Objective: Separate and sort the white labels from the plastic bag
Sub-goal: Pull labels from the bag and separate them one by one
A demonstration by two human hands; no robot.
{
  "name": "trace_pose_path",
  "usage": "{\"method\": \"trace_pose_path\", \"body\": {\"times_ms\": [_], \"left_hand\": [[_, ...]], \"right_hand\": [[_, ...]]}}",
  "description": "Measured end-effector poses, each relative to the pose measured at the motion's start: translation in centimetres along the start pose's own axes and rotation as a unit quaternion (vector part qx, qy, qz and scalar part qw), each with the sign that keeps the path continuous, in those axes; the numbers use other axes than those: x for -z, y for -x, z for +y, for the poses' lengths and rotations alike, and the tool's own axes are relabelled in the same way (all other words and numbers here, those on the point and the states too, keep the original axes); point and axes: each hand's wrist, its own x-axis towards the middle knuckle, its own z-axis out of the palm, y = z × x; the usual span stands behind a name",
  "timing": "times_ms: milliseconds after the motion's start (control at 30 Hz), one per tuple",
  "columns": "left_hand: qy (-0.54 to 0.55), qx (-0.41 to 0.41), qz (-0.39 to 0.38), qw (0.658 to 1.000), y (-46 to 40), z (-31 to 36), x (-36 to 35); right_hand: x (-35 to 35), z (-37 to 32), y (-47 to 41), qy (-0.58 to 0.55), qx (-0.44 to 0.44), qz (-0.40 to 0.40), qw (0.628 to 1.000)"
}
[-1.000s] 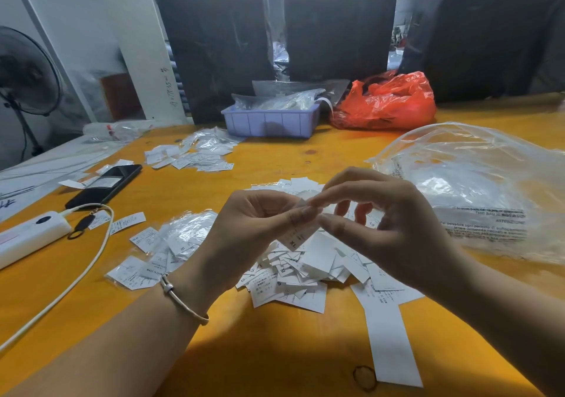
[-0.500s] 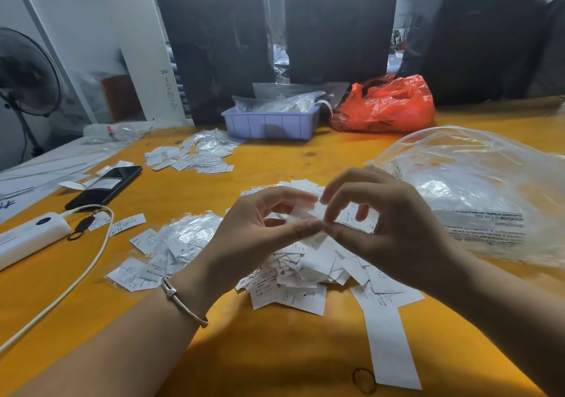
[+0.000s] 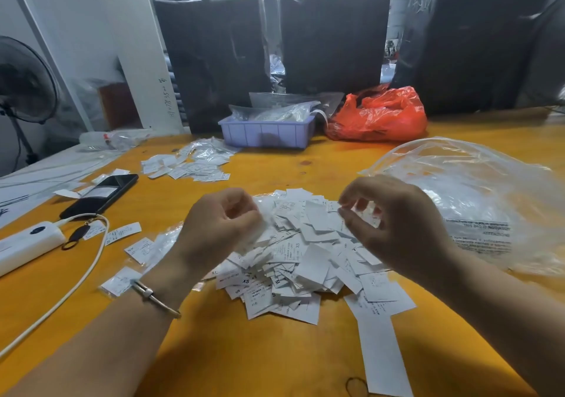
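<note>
The orange bench (image 3: 214, 351) runs away from the camera. Nearest lies one long white strip (image 3: 382, 357), its long axis pointing away. Beyond it the heap of white labels (image 3: 299, 262) lies jumbled, too many to count. Above the heap the left hand (image 3: 220, 228) is curled, grip blurred, so I cannot tell what it holds; the right hand (image 3: 400, 228) has its fingers slightly parted, seemingly empty. One clear plastic bag (image 3: 477, 195) lies right. Farther: one lilac tray (image 3: 266, 134), one red bag (image 3: 379, 115), three black wrapped bales (image 3: 333, 36).

Beyond the label heap (image 3: 293, 253): one lilac tray (image 3: 266, 134), one red bag (image 3: 379, 115), three black bales (image 3: 214, 57); left, one phone (image 3: 101, 195).
</note>
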Motion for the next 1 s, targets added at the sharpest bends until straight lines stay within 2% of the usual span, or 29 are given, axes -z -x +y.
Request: {"method": "trace_pose_path", "body": {"times_ms": [67, 133, 267, 433, 567, 767, 900, 1000], "left_hand": [[-0.058, 0.054, 0.03, 0.996, -0.7, -1.3, 1.1], [-0.115, 0.111, 0.047, 0.986, -1.3, -2.7, 2.1], [-0.21, 0.175, 0.042, 0.961, -1.8, -4.2, 2.9], [-0.265, 0.188, 0.019, 0.946, -2.0, -4.4, 2.7], [-0.314, 0.18, 0.015, 0.932, -1.8, -4.5, 3.1], [-0.334, 0.173, 0.026, 0.926, -1.7, -4.4, 3.1], [-0.339, 0.119, 0.077, 0.93, -1.9, -4.1, 2.5], [-0.309, 0.062, 0.106, 0.943, -1.5, -3.3, 1.7]], "right_hand": [[0.4, 1.2, -0.4, 0.139, 0.001, 0.012, 0.99], [1.1, 2.5, -1.0, 0.248, -0.057, -0.023, 0.967], [1.7, 4.5, -1.2, 0.363, -0.181, -0.114, 0.907], [1.2, 6.0, -0.9, 0.367, -0.248, -0.179, 0.878], [1.3, 6.7, -0.8, 0.355, -0.252, -0.19, 0.88], [1.2, 7.0, -0.9, 0.365, -0.226, -0.131, 0.894], [1.3, 6.8, -0.9, 0.361, -0.204, -0.098, 0.905], [1.5, 6.5, -1.0, 0.349, -0.183, -0.018, 0.919]]}}
